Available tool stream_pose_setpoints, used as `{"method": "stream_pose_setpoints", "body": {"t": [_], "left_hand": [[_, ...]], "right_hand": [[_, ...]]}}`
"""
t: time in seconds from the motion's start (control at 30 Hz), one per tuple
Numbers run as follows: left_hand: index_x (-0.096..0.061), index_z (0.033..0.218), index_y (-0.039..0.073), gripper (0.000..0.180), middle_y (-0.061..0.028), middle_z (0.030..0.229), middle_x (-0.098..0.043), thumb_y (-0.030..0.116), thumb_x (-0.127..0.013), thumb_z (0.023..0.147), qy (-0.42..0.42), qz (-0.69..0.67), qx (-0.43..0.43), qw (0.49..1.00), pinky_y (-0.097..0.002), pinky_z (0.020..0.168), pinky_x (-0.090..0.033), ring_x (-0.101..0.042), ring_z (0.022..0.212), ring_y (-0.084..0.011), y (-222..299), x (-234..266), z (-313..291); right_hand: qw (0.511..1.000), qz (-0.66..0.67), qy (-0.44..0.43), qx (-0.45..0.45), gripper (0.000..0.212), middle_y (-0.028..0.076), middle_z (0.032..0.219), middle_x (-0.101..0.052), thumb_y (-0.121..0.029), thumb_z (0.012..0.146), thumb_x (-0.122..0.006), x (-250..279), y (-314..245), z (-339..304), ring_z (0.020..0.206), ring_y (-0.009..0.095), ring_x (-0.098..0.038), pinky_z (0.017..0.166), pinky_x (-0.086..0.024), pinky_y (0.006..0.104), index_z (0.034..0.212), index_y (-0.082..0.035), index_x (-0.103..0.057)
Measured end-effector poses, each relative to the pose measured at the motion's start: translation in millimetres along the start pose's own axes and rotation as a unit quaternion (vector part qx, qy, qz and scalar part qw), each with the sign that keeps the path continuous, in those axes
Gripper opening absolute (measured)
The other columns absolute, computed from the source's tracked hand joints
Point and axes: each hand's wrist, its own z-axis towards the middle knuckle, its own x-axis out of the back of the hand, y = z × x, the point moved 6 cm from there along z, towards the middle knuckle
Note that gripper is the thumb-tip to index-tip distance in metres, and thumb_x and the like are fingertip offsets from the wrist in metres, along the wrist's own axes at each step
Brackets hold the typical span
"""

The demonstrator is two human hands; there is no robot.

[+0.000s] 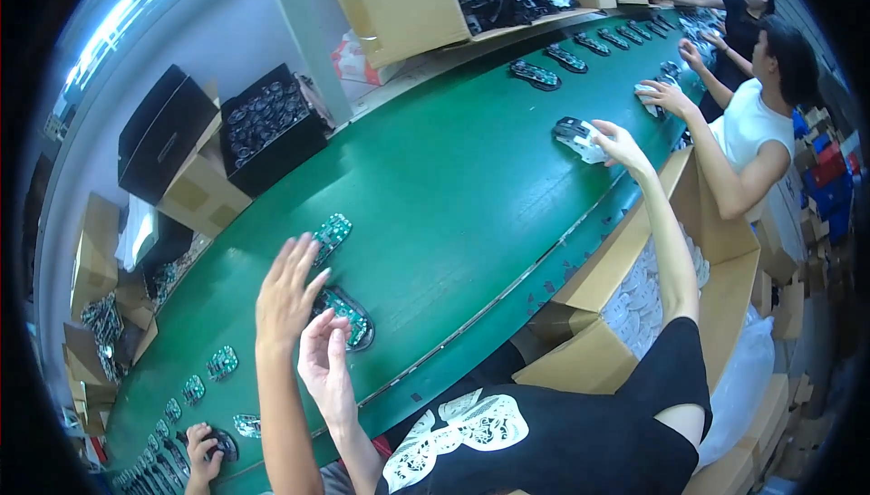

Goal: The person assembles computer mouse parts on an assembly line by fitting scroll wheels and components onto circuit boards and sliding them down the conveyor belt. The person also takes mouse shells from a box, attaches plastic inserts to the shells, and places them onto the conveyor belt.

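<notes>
My right hand (618,144), at the end of my outstretched arm, is closed on a black-and-white computer mouse part (576,133) over the far right of the green belt. Its white plastic lies under my fingers, and its black end points left. My left hand (328,370) is beside a mouse base with a green circuit board (352,317). Its fingers are loosely bent and apart, overlapping the base's near end; whether they touch it is unclear. Just left of it, another person's hand (285,296) stretches flat toward a second circuit board (333,234).
Mouse bases (535,75) line the green conveyor belt (435,196) at the far right. Circuit boards (221,363) trail toward the lower left, where a hand (205,450) holds a dark base. A carton (594,278) of white shells stands beside my right arm. Two co-workers (757,124) work at right.
</notes>
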Motion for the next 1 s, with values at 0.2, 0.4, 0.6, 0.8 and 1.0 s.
{"method": "stream_pose_setpoints", "body": {"t": [0.2,0.4,0.6,0.8,1.0], "left_hand": [[-0.064,0.121,0.002,0.026,-0.0078,0.111,-0.067,0.006,-0.067,0.095,0.023,0.073,0.009,0.997,-0.0298,0.097,-0.048,-0.064,0.102,-0.015,-5.2,20.3,2.4],[-0.069,0.116,0.006,0.027,-0.0098,0.103,-0.069,0.001,-0.066,0.09,-0.021,0.233,-0.063,0.97,-0.0312,0.087,-0.052,-0.067,0.096,-0.02,14.7,-8.9,10.1],[-0.07,0.114,0.007,0.03,-0.0109,0.106,-0.068,-0.002,-0.068,0.085,0.039,0.447,-0.126,0.885,-0.0353,0.084,-0.052,-0.065,0.093,-0.0238,6.6,34.4,-14.7],[-0.06,0.127,0.008,0.046,-0.0153,0.114,-0.06,0.008,-0.073,0.083,0.066,0.504,-0.094,0.856,-0.0422,0.09,-0.048,-0.058,0.103,-0.0325,-3.6,32.5,-6.5],[-0.044,0.145,0.011,0.075,-0.0369,0.147,-0.031,0.027,-0.08,0.081,0.009,0.549,-0.082,0.832,-0.0504,0.11,-0.038,-0.039,0.132,-0.0491,-28.7,4.8,12.0]], "right_hand": [[0.959,-0.158,0.126,0.201,0.037,0.01,0.126,-0.066,-0.018,0.092,-0.062,-15.7,-15.3,-19.3,0.103,0.017,-0.066,0.073,-0.057,0.0281,0.128,-0.007,-0.065],[0.982,0.002,-0.073,0.177,0.029,0.006,0.12,-0.067,-0.017,0.099,-0.06,-47.3,-89.8,-111.6,0.101,0.013,-0.064,0.073,-0.056,0.0257,0.124,-0.004,-0.067],[0.954,-0.062,-0.136,0.259,0.02,0.012,0.109,-0.069,-0.006,0.095,-0.062,-104.7,-146.5,-173.5,0.099,0.02,-0.065,0.084,-0.051,0.03,0.112,0.001,-0.07],[0.934,-0.027,-0.26,0.242,0.018,0.012,0.105,-0.071,-0.004,0.094,-0.062,-124.5,-164.4,-215.2,0.097,0.019,-0.066,0.081,-0.051,0.03,0.109,0.002,-0.07],[0.906,-0.078,-0.241,0.339,0.017,0.014,0.098,-0.07,-0.004,0.092,-0.063,-152.5,-215.4,-224.1,0.089,0.026,-0.068,0.076,-0.054,0.0329,0.107,0.001,-0.071]]}}
